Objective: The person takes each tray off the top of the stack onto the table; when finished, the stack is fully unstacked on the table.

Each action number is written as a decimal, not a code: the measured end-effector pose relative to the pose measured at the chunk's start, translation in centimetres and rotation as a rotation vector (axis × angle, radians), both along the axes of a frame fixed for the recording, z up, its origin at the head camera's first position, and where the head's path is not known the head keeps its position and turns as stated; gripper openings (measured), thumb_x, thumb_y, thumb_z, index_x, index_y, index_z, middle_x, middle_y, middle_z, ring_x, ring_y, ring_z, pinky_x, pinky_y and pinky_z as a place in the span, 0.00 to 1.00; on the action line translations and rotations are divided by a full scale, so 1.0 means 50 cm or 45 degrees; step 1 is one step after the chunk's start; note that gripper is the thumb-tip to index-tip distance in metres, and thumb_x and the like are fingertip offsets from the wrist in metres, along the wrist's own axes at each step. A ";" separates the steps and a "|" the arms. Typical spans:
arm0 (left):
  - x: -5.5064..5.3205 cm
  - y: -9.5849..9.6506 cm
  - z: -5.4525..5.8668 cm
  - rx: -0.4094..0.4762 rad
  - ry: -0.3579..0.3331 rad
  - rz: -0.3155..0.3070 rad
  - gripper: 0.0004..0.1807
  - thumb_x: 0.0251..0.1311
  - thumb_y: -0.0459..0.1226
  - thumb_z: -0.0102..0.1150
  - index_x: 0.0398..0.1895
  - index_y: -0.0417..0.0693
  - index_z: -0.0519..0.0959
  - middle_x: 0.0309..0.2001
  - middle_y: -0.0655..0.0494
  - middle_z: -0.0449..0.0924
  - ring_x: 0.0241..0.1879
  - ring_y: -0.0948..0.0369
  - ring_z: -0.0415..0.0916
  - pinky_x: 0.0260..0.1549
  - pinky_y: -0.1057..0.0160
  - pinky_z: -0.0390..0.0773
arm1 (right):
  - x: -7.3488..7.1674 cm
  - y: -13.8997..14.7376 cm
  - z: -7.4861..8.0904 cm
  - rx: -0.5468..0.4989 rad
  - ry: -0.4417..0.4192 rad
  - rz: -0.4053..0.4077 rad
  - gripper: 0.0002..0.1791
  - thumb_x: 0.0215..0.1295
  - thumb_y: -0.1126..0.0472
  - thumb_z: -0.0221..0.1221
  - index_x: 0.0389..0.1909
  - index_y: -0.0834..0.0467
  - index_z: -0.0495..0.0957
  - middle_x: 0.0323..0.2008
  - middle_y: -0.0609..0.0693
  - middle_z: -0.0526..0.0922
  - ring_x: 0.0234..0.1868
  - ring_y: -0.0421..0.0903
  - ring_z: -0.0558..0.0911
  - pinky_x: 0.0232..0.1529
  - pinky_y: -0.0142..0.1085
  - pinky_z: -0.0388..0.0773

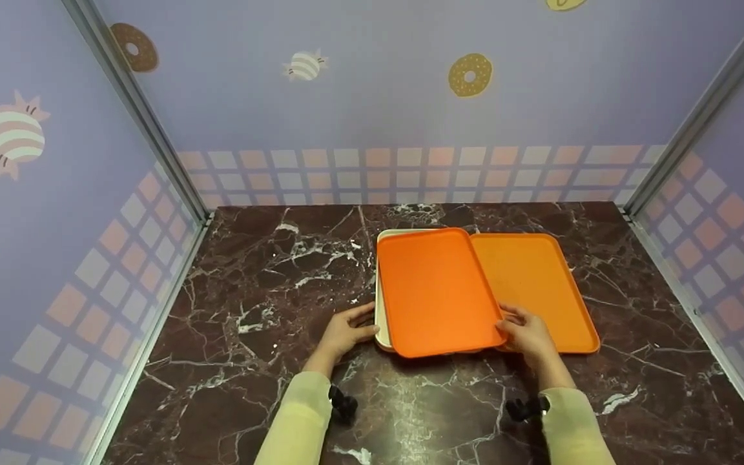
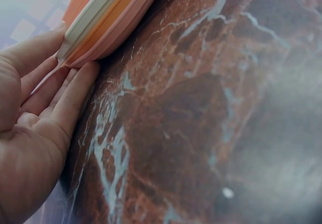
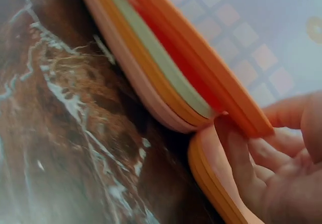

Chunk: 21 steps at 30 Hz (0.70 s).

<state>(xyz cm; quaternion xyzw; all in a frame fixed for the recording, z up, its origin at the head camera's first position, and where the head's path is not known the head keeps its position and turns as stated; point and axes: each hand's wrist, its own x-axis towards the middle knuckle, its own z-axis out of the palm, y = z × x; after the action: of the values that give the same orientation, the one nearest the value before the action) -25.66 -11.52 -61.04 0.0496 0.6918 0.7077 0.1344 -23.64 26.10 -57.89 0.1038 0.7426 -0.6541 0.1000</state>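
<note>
"Since you're standing closer, where exactly is the bright orange tray (image 1: 440,294)?"

"On top of the stack, turned askew, with its right side raised off the cream tray (image 1: 382,326) beneath it."

"And the person's hands?"

"Well, the right hand (image 1: 530,332) has the orange tray's near right corner pinched between thumb and fingers. The left hand (image 1: 345,332) is at the stack's left side, its fingers fairly straight, the tips against the rims of the lower trays."

"What's below the cream one?"

"From down by the wrists you can see a yellow-orange tray (image 2: 109,20), then a pink tray (image 2: 118,30) lowest of all, on the dark marbled surface (image 1: 423,413)."

"There's another over to the right, isn't there?"

"Yes, an amber tray (image 1: 540,290), lying flat just beside the stack, its left part hidden by the orange one and the right hand."

"Pale yellow sleeves (image 1: 298,420), I notice, and something black at each wrist."

"And behind it all a lilac wall (image 1: 378,97), printed with doughnuts and a striped sweet, pink and white squares running along the bottom."
</note>
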 end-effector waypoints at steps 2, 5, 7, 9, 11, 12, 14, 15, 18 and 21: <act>0.000 0.000 -0.001 0.011 -0.004 -0.001 0.34 0.63 0.25 0.65 0.73 0.30 0.68 0.70 0.29 0.70 0.69 0.38 0.71 0.54 0.60 0.86 | 0.005 0.010 -0.002 -0.103 -0.015 0.066 0.36 0.73 0.70 0.56 0.78 0.68 0.56 0.68 0.72 0.70 0.40 0.39 0.84 0.39 0.35 0.88; 0.001 0.000 -0.001 0.021 0.001 0.001 0.34 0.63 0.24 0.65 0.72 0.30 0.68 0.70 0.29 0.69 0.69 0.39 0.72 0.54 0.59 0.87 | 0.010 0.023 -0.007 -0.210 -0.003 0.129 0.38 0.73 0.71 0.56 0.80 0.68 0.52 0.62 0.63 0.77 0.41 0.39 0.84 0.41 0.35 0.87; 0.001 0.000 -0.001 0.023 0.006 0.002 0.33 0.63 0.24 0.65 0.72 0.30 0.68 0.70 0.29 0.70 0.68 0.40 0.73 0.54 0.59 0.87 | 0.013 0.028 -0.010 -0.247 0.016 0.144 0.39 0.74 0.71 0.56 0.80 0.68 0.50 0.60 0.57 0.78 0.42 0.38 0.84 0.43 0.35 0.87; 0.000 0.000 0.000 0.028 0.006 -0.003 0.33 0.63 0.25 0.65 0.72 0.31 0.68 0.70 0.29 0.69 0.68 0.40 0.73 0.54 0.58 0.87 | 0.014 0.032 -0.013 -0.280 0.033 0.132 0.38 0.75 0.70 0.55 0.80 0.68 0.50 0.60 0.54 0.78 0.43 0.38 0.85 0.43 0.35 0.88; -0.001 0.000 0.001 0.034 0.007 -0.007 0.33 0.63 0.25 0.65 0.73 0.31 0.68 0.70 0.29 0.69 0.68 0.40 0.73 0.55 0.58 0.86 | 0.016 0.034 -0.014 -0.325 0.042 0.094 0.37 0.75 0.70 0.54 0.80 0.69 0.50 0.58 0.52 0.79 0.43 0.38 0.85 0.43 0.35 0.88; -0.001 0.000 0.002 0.034 0.008 -0.008 0.33 0.63 0.25 0.65 0.73 0.31 0.68 0.70 0.30 0.69 0.69 0.40 0.73 0.55 0.58 0.86 | 0.016 0.035 -0.014 -0.344 0.046 0.077 0.37 0.76 0.70 0.54 0.80 0.70 0.50 0.58 0.51 0.80 0.43 0.38 0.85 0.44 0.35 0.88; -0.001 0.000 0.003 0.030 0.008 -0.006 0.33 0.64 0.25 0.65 0.73 0.31 0.68 0.70 0.30 0.69 0.68 0.40 0.73 0.55 0.58 0.86 | 0.018 0.037 -0.015 -0.369 0.052 0.050 0.37 0.76 0.70 0.53 0.80 0.70 0.49 0.53 0.46 0.82 0.43 0.37 0.85 0.43 0.34 0.88; -0.001 0.000 0.003 0.028 0.007 -0.003 0.33 0.63 0.25 0.65 0.73 0.31 0.68 0.70 0.30 0.69 0.68 0.40 0.73 0.55 0.58 0.86 | 0.019 0.038 -0.016 -0.381 0.053 0.036 0.36 0.76 0.70 0.53 0.80 0.71 0.49 0.50 0.43 0.82 0.43 0.37 0.85 0.43 0.34 0.88; 0.000 0.001 0.003 0.013 0.005 0.003 0.33 0.63 0.24 0.65 0.72 0.31 0.69 0.70 0.30 0.70 0.68 0.40 0.73 0.55 0.58 0.86 | 0.022 0.041 -0.020 -0.383 0.051 0.010 0.35 0.77 0.70 0.51 0.80 0.71 0.50 0.46 0.39 0.82 0.41 0.37 0.84 0.42 0.32 0.87; 0.002 0.002 0.004 0.014 -0.005 0.004 0.33 0.63 0.24 0.65 0.72 0.31 0.69 0.70 0.30 0.70 0.69 0.40 0.73 0.56 0.58 0.86 | 0.028 0.047 -0.022 -0.381 0.037 -0.005 0.35 0.77 0.70 0.51 0.80 0.69 0.49 0.47 0.37 0.81 0.42 0.35 0.83 0.43 0.31 0.86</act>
<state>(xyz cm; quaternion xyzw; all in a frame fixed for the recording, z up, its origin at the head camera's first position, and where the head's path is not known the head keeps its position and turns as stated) -25.59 -11.41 -60.84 0.0481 0.6879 0.7117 0.1344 -22.24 28.45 -58.97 0.0795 0.6381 -0.7590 0.1023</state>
